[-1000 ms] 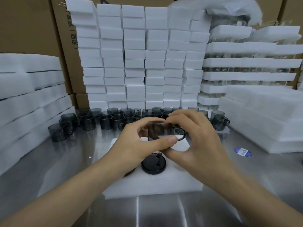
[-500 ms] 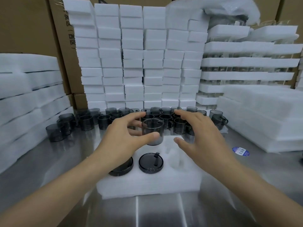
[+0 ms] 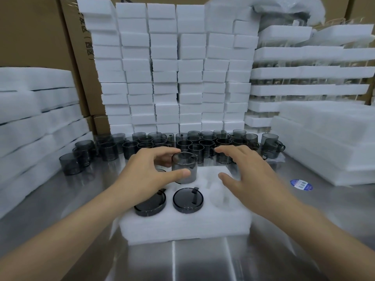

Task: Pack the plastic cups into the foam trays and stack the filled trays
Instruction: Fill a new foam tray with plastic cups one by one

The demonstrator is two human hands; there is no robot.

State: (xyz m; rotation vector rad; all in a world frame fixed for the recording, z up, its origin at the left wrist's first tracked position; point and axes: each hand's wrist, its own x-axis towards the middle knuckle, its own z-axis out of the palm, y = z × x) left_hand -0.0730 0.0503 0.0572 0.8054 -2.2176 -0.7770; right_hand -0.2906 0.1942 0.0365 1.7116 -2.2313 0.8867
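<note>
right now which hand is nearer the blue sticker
Right. The right hand hovers over the foam tray, left of the blue sticker; the left hand is farther left, gripping a cup.

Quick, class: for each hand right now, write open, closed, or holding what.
Left hand: holding a cup.
Right hand: open, holding nothing.
</note>
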